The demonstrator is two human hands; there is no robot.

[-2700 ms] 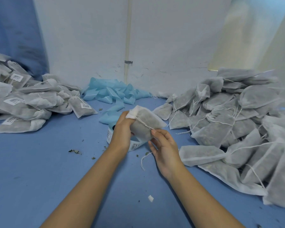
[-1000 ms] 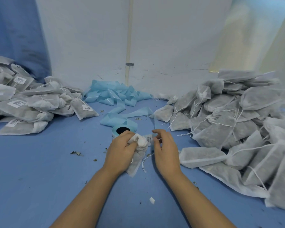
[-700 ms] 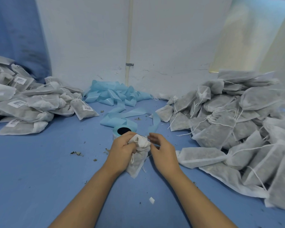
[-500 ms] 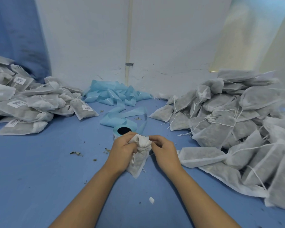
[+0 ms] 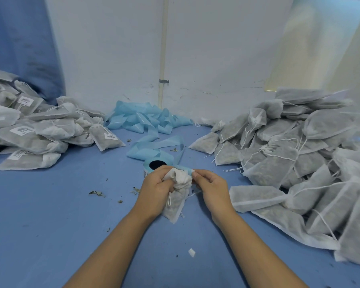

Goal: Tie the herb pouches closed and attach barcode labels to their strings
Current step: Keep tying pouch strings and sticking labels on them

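- The bench [image 5: 50,215] is covered in blue, with bits of dried herb [image 5: 96,193] scattered left of the hands and a small white scrap [image 5: 191,252] lying between the forearms.
- A white wall [image 5: 216,48] with a thin vertical pipe [image 5: 164,48] closes the far edge; a blue curtain [image 5: 19,38] hangs at the far left corner.
- Labelled pouches [image 5: 29,132] are piled along the left edge, unlabelled pouches [image 5: 295,159] with loose strings along the right edge.
- Blue backing ribbon [image 5: 146,121] is heaped at the far edge and trails toward the label roll [image 5: 154,165], which stands just beyond the hands.
- Both forearms reach in from the near edge and meet at mid-bench.
- The left hand [image 5: 155,188] is curled round the gathered neck of the herb pouch [image 5: 178,202], whose body hangs down to the bench between the wrists.
- The right hand [image 5: 210,186] has its fingers [image 5: 196,174] pinched narrow on a small piece at the pouch's top, right against the neck; whether that is label or string cannot be told.
- A pale-blue strip [image 5: 185,169] lies across the pouch's top between the two hands.
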